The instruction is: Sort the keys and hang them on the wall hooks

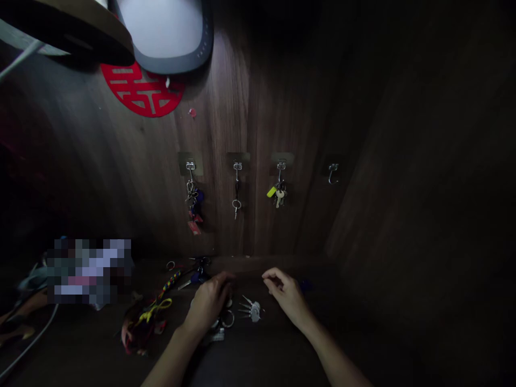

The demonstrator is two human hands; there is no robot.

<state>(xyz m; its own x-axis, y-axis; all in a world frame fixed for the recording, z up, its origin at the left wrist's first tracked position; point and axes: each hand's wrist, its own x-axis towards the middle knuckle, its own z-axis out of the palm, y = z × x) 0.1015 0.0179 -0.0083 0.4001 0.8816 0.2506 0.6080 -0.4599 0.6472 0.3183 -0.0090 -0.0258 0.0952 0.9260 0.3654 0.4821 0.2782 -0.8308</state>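
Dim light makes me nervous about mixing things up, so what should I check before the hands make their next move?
1. Fanned keys in view, touched by neither hand: ok.
2. Left hand not touching the ring beside it: cannot tell, they nearly overlap.
3. Right hand holding nothing: cannot tell, its fingers are curled.
4. Rightmost hook free of keys: ok.
5. Blue thing beyond the right hand identified: not ok, too dark to make out.

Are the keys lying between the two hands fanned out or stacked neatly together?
Fanned out: the keys splay at their thin ends and cluster at their wide ends.
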